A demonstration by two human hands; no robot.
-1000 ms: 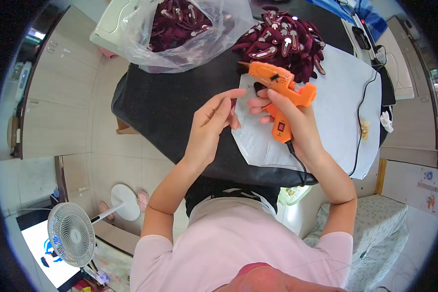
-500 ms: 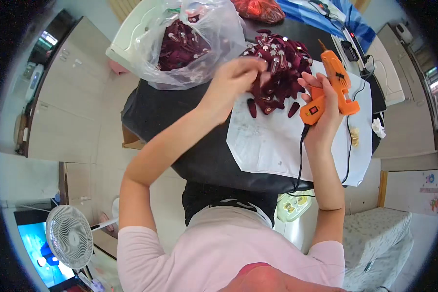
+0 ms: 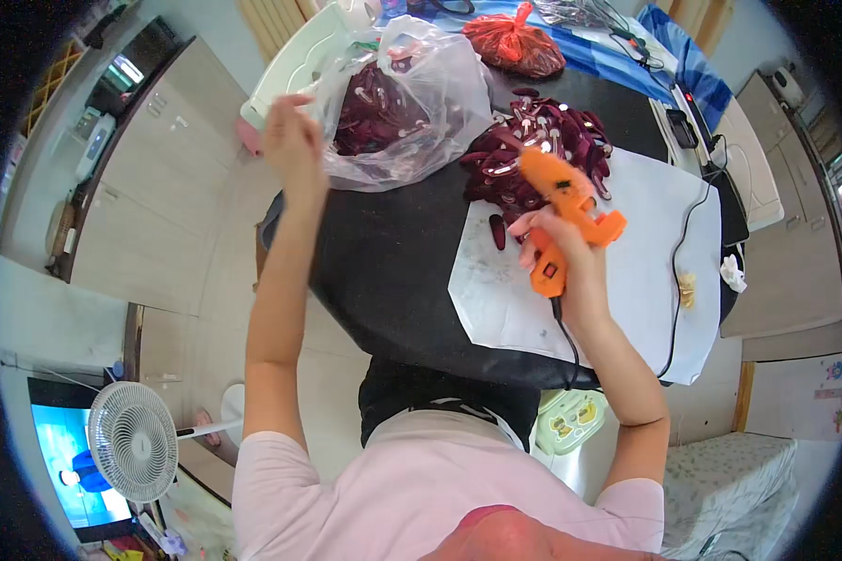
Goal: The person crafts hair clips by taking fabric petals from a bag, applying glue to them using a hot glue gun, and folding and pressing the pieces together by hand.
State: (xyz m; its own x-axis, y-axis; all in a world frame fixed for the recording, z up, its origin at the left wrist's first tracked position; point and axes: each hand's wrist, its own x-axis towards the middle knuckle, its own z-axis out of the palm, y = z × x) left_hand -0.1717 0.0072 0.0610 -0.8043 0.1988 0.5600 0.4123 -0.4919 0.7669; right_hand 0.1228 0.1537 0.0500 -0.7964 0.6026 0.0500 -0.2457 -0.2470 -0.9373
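Note:
My right hand (image 3: 571, 248) is wrapped round the handle of an orange hot glue gun (image 3: 561, 187), its nozzle pointing up and left over a pile of dark red fabric-covered hair clips (image 3: 585, 140) with shiny metal parts. A single clip (image 3: 498, 232) lies at the pile's lower left, near the fingertips. Off to the left, my left hand (image 3: 295, 140) is raised beside a clear plastic bag (image 3: 449, 140) full of similar clips (image 3: 374, 112). Motion smears its fingers, so whether they hold anything cannot be made out.
White paper (image 3: 627, 318) covers part of the black tabletop (image 3: 384, 252). A tied red bag (image 3: 515, 42) stands at the back. Cords and a power strip (image 3: 688, 103) run along the right, near crumpled tissue (image 3: 733, 273). A fan (image 3: 136, 444) stands lower left.
My left hand has moved left from the clip pile to beyond the clear bag. My right hand has brought the glue gun left and its nozzle over the pile. The view has shifted slightly.

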